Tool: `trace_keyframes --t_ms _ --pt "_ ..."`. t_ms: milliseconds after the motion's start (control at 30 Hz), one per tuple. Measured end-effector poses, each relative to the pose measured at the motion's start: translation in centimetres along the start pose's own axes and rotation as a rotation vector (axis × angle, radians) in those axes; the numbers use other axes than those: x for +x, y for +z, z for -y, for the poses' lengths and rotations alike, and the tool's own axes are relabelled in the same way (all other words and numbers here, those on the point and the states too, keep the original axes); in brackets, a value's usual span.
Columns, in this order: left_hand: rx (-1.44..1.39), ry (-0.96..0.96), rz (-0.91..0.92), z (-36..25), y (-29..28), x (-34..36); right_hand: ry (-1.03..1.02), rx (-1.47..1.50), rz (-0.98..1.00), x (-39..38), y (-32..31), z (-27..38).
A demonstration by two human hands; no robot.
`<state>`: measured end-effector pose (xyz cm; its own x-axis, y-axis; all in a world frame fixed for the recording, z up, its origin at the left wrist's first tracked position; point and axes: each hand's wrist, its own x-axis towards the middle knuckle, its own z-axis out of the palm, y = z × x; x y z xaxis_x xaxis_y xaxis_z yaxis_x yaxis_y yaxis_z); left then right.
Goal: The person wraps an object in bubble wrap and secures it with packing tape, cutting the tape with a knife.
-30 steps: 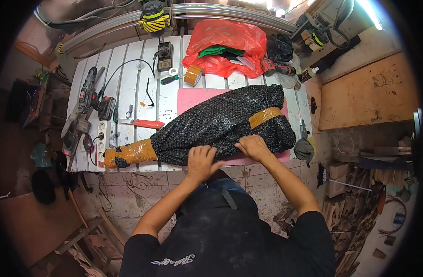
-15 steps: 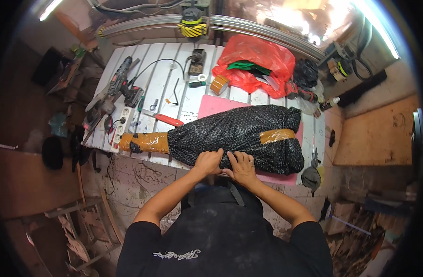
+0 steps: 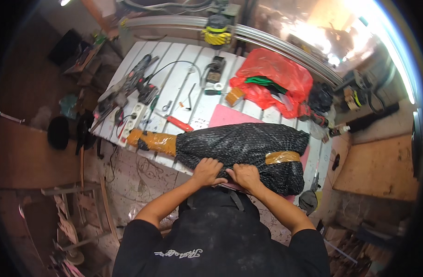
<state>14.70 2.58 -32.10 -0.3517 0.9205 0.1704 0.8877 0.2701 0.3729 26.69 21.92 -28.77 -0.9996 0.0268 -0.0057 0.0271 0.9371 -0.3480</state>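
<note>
A long bundle wrapped in black bubble wrap [image 3: 234, 143] lies across the bench, its narrow left end bound in brown tape [image 3: 158, 142]. Another strip of brown tape [image 3: 284, 158] crosses its wide right end. My left hand [image 3: 208, 171] is closed on the wrap at the bundle's near edge, fingers bent together. Beside it, my right hand [image 3: 245, 175] also grips that edge, its thumb pointing toward the left hand. What lies beneath the fingers is hidden. Under the bundle, part of a pink sheet [image 3: 225, 116] shows.
Beyond the bundle lie a red utility knife [image 3: 179, 123], a tape roll [image 3: 235, 96] and a screwdriver [image 3: 213, 92]. A power strip [image 3: 135, 119] and power tools [image 3: 139, 71] occupy the left side. A red plastic bag [image 3: 276, 69] sits at the back right.
The view has shifted, so the bench sits lower and further right. Both hands stay at the bundle's near edge; the right hand's fingers have curled in from a more stretched pose.
</note>
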Motion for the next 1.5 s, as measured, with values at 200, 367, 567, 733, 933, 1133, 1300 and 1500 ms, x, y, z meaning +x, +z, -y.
trace_keyframes --t_ms 200,367,567,733,933,1133,1300,1500 --pt "-0.110 -0.076 0.078 0.3 0.6 1.2 0.069 0.010 0.007 0.1 -0.4 0.2" --pt "-0.153 -0.065 0.094 0.9 0.2 1.4 -0.237 0.070 -0.207 -0.2 -0.9 1.0" --pt "-0.186 -0.037 -0.026 1.1 0.4 1.5 -0.314 -0.034 -0.155 -1.6 0.2 1.0" --pt "-0.246 -0.165 0.091 0.7 -0.9 1.1 -0.240 -0.138 -0.194 -1.4 1.1 0.8" --pt "-0.217 0.242 -0.309 3.4 -1.0 -3.2 -0.189 -0.056 -0.074 -0.7 -0.6 1.5" --pt "-0.239 0.110 -0.144 2.5 -0.8 -3.2 0.239 0.718 0.090 7.3 -5.7 -0.2" --pt "-0.152 0.087 -0.034 1.9 -1.6 -2.0 0.213 0.169 -0.288 19.5 -6.4 -11.9" --pt "-0.233 0.082 0.090 3.2 -1.5 -1.8 0.179 0.100 -0.203 25.0 -4.0 -14.9"
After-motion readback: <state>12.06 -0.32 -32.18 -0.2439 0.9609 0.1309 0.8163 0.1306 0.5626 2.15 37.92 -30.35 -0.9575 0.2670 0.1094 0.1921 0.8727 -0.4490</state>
